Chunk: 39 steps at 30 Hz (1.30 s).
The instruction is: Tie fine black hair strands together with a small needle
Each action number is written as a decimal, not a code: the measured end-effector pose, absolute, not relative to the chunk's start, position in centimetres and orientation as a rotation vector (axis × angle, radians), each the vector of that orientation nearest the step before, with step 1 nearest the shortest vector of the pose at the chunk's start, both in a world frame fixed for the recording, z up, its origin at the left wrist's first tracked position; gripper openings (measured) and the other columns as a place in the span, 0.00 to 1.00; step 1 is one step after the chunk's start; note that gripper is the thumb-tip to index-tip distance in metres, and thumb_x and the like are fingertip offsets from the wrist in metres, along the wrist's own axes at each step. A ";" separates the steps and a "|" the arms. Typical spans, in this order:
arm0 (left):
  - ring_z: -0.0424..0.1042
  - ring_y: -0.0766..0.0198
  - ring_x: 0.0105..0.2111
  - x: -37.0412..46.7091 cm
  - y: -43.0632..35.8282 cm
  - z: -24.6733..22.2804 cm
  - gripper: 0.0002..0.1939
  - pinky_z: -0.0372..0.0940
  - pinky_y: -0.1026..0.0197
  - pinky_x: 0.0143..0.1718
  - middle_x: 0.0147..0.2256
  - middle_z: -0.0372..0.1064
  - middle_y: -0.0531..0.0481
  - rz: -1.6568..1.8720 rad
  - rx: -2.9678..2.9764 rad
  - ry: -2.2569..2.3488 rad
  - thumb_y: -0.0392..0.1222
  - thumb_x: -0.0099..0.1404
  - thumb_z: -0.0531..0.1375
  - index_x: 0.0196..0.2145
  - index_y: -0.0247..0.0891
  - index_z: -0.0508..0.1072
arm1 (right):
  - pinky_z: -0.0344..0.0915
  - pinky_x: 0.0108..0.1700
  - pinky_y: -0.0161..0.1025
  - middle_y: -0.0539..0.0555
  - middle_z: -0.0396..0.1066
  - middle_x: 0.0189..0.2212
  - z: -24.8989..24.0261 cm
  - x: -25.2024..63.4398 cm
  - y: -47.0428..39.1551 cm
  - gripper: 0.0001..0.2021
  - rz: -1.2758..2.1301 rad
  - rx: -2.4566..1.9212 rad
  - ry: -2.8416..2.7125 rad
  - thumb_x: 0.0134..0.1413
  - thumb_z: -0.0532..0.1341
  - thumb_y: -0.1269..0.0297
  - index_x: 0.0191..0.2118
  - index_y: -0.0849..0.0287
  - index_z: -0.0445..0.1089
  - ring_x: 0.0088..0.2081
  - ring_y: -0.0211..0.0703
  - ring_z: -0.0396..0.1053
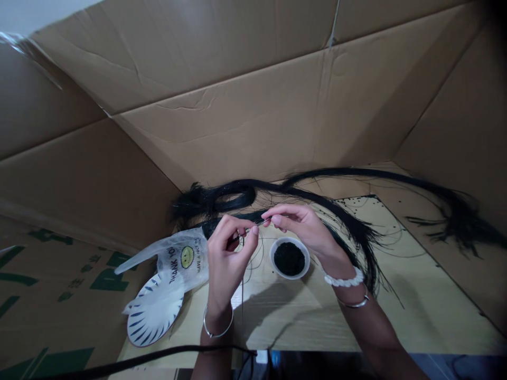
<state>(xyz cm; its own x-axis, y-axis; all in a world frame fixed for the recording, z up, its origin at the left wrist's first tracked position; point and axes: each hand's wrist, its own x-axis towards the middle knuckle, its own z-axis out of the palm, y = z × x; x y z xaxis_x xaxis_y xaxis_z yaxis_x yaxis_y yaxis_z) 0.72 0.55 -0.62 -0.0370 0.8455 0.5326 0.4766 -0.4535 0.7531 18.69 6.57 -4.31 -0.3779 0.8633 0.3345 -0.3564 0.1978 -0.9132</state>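
Note:
Near the centre, my left hand [233, 245] pinches a thin dark strand between thumb and fingertips. My right hand [303, 227] has its thumb and fingers pressed together at the same strand, just right of the left fingertips. Below the right hand stands a small white bowl [273, 258] filled with fine black material [289, 258]. Behind both hands lie long bundles of black strands [336, 203], one looped at the left and fanning into loose ends at the right. What the strand is made of is too small to tell.
A clear plastic bag [184, 258] with a smiley print and a white striped plate [156, 311] lie left of my hands. Cardboard walls [237, 126] enclose the wooden table [415, 311]. A black cable [158, 356] crosses the front edge.

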 end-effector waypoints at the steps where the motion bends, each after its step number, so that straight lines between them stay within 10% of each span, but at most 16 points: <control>1: 0.64 0.67 0.31 0.7 0.5 -0.6 0.05 0.58 0.62 0.32 0.32 0.67 0.53 1.488 1.900 1.394 0.37 0.70 0.65 0.34 0.41 0.76 | 0.70 0.50 0.37 0.51 0.80 0.38 -4.3 18.7 6.6 0.07 1.431 -0.527 -1.393 0.65 0.69 0.59 0.45 0.51 0.83 0.43 0.40 0.77; 39: 0.64 0.66 0.32 0.8 0.4 -0.8 0.04 0.59 0.61 0.33 0.32 0.66 0.53 1.481 1.902 1.388 0.38 0.69 0.66 0.34 0.41 0.77 | 0.74 0.48 0.35 0.51 0.81 0.40 -3.5 19.3 6.4 0.05 1.332 -0.522 -1.418 0.63 0.70 0.64 0.43 0.50 0.84 0.42 0.38 0.78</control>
<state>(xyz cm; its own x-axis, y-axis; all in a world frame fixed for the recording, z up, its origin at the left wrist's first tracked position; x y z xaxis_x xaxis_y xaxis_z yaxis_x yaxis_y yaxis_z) 0.76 0.42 -0.76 -0.0308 0.8480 0.5290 0.4729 -0.4539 0.7552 19.31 6.37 -3.46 -0.3334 0.8581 0.3906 -0.3362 0.2788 -0.8996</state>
